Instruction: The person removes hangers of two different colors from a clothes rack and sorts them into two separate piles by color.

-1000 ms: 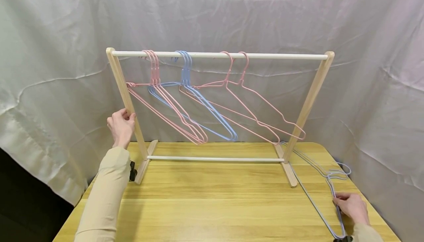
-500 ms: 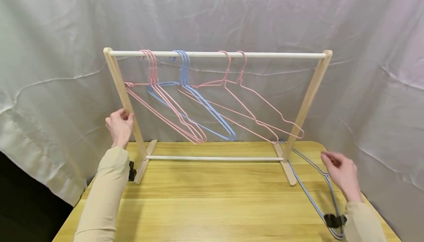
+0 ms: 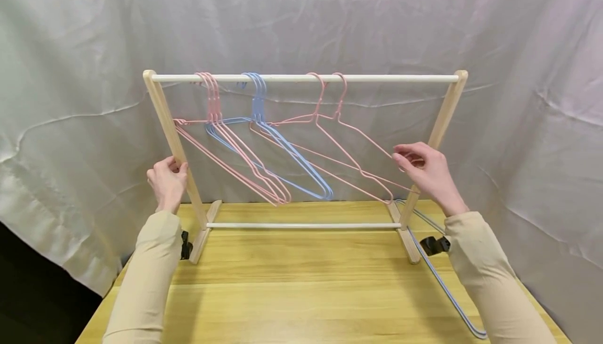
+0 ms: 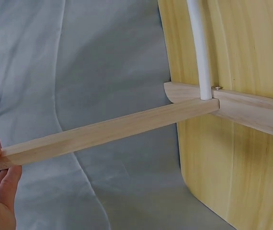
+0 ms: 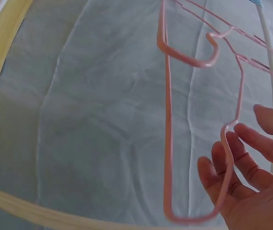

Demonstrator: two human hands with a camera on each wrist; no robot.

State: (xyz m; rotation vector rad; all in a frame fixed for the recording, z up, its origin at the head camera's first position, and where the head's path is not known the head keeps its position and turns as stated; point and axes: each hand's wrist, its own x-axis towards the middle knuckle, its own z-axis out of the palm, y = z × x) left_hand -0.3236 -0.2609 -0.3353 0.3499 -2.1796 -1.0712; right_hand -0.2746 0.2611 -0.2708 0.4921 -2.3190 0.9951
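Observation:
My left hand (image 3: 167, 184) holds the left wooden post (image 3: 165, 116) of a small clothes rack. In the left wrist view its thumb and fingers (image 4: 8, 187) lie on either side of that post. My right hand (image 3: 431, 174) is at the lower shoulder of the rightmost pink hanger (image 3: 365, 137), in front of the right post. Up close, in the right wrist view, the fingers (image 5: 242, 158) are loosely bent behind the hanger's notched end, with the thumb apart from them. A second pink hanger (image 3: 339, 147) hangs just left of that one.
On the white top rail (image 3: 400, 78), several pink hangers (image 3: 214, 103) hang at the left, then several blue hangers (image 3: 259, 103). More blue hangers (image 3: 447, 286) lie on the wooden table (image 3: 301, 291), partly hidden by the right sleeve. A grey curtain (image 3: 301, 24) stands behind.
My right hand has left the blue hangers on the table and moved up and left to the rightmost pink hanger. The left hand keeps its place on the post.

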